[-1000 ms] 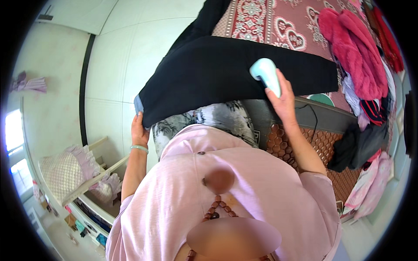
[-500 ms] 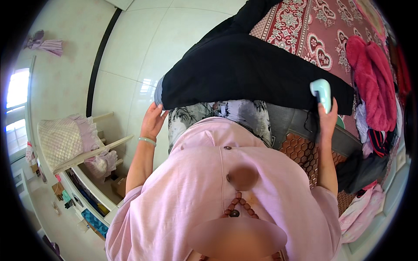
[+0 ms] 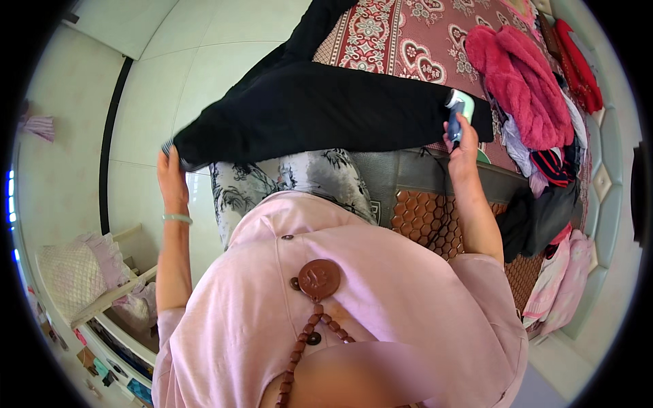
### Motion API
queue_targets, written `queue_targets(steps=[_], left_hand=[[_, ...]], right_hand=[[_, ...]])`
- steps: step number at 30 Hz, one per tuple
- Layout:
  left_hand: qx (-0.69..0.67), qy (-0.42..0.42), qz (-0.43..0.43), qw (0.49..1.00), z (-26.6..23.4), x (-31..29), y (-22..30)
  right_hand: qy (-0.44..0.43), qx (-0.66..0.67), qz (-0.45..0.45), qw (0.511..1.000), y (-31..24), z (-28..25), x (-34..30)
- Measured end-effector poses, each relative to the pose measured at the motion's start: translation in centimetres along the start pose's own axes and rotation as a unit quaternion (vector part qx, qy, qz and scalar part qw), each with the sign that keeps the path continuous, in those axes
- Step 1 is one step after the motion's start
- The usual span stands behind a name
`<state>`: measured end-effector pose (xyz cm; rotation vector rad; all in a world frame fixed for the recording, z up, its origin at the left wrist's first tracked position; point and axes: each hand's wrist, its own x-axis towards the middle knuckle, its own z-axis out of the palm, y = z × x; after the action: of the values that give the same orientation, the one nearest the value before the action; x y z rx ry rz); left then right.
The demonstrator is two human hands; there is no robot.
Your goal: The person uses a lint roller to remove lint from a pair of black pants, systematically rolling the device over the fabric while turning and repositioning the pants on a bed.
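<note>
At the left end of the black trousers (image 3: 320, 112), the left hand (image 3: 174, 180) is clamped on the striped edge, well apart from the right hand (image 3: 464, 144), which is wrapped around a mint-green handheld device (image 3: 460, 107) at the trousers' right end. The trousers reach onto a red patterned cover (image 3: 371, 34); just beyond their right end lies a pink fleece garment (image 3: 520, 88).
</note>
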<state>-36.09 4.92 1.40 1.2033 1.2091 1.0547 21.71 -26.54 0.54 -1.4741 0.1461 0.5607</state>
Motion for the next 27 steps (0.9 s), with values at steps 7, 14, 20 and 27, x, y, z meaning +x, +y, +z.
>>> queue_targets(steps=[7, 14, 20, 27], left_hand=[[0.149, -0.028, 0.264, 0.953, 4.2, 1.7, 11.5], [0.035, -0.108, 0.295, 0.949, 8.8, -7.0, 22.9], [0.079, -0.180, 0.060, 0.979, 20.1, -1.3, 12.6], [-0.067, -0.195, -0.067, 0.976, 21.1, -1.3, 4.4]], right_hand=[[0.057, 0.053, -0.158, 0.984, -12.9, -4.9, -2.1], [0.114, 0.071, -0.366, 0.921, -27.2, -16.0, -3.5], [0.189, -0.068, -0.419, 0.885, -25.1, -17.1, 3.9], [0.024, -0.114, -0.278, 0.953, -7.4, -5.0, -2.6]])
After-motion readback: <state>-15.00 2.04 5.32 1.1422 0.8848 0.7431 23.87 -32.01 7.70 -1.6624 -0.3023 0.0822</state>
